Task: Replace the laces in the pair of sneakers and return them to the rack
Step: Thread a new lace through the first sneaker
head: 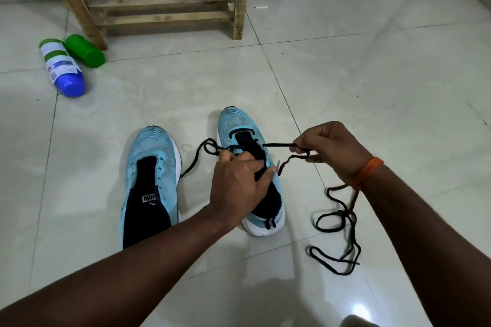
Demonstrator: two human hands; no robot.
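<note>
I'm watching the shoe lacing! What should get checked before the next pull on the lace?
1. The right hand pinches the black lace: ok.
2. The left hand grips its other side: ok.
3. Lace threaded at the toe end of the sneaker being laced: ok.
4. Threading under the left hand: cannot tell.
5. The other sneaker laced: not ok, no lace.
6. A spare lace waits on the floor: ok.
</note>
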